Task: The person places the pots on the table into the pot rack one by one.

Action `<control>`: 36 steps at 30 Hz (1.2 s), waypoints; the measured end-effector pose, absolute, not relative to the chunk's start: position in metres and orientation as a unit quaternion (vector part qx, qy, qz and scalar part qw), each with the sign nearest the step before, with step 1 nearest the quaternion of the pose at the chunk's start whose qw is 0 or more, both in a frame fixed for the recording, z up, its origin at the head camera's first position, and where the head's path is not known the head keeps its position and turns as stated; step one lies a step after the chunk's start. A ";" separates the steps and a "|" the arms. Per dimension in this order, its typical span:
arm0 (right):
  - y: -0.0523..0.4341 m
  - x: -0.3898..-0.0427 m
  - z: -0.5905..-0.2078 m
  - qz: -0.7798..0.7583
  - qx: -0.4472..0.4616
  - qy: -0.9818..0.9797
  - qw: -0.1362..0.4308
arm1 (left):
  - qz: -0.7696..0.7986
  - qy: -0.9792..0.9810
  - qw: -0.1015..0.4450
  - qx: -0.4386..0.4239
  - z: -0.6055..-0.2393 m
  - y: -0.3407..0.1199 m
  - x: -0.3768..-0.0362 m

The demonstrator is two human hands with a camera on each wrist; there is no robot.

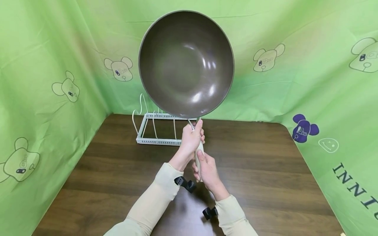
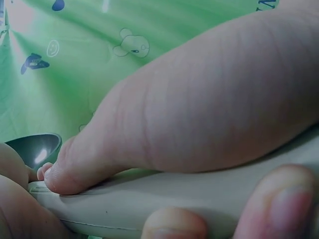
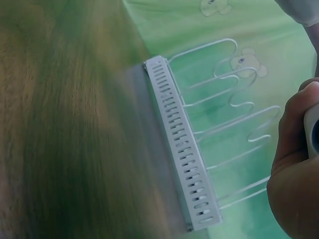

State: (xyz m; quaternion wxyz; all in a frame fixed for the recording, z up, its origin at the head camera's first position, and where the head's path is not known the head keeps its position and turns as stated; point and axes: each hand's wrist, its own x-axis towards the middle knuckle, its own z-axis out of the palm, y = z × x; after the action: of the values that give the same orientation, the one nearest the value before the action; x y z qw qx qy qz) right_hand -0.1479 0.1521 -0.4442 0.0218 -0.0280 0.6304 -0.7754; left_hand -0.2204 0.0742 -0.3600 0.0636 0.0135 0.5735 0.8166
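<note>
A wok [image 1: 186,64] with a dark brown, glossy inside is held up in the air, its bowl facing the head camera. My left hand [image 1: 191,139] grips the beige handle [image 2: 119,201] close to the bowl, thumb lying along it. Lower down, near the handle's end, my right hand [image 1: 208,168] grips the same handle. In the left wrist view, fingers wrap the handle and part of the wok [image 2: 42,147] shows at far left. The right wrist view catches my curled right hand [image 3: 294,159] at its right edge.
Behind the hands, a white wire rack [image 1: 159,142] with a slotted frame and upright loops stands on the brown wooden table [image 1: 260,173]; the wok and left hand overlap its right side. Green printed cloth [image 1: 310,82] encloses the table at the back and sides.
</note>
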 end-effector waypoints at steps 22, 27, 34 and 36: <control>0.124 -0.160 -0.447 -0.773 -0.056 0.625 0.088 | 0.807 0.590 -0.006 -0.022 -0.360 0.039 -0.219; 0.116 -0.161 -0.446 -0.774 -0.062 0.621 0.101 | 0.798 0.601 -0.027 -0.024 -0.358 0.030 -0.218; 0.104 -0.162 -0.442 -0.780 -0.081 0.607 0.130 | 0.784 0.618 -0.048 -0.040 -0.354 0.018 -0.215; 0.100 -0.162 -0.442 -0.784 -0.082 0.602 0.132 | 0.782 0.620 -0.054 -0.039 -0.353 0.016 -0.215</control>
State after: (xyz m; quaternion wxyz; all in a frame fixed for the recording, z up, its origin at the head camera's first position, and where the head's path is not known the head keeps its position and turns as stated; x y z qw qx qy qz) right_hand -0.1623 0.1005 -0.4416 0.1325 -0.0816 0.6015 -0.7836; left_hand -0.2151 0.0159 -0.3528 -0.0535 -0.0391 0.6196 0.7821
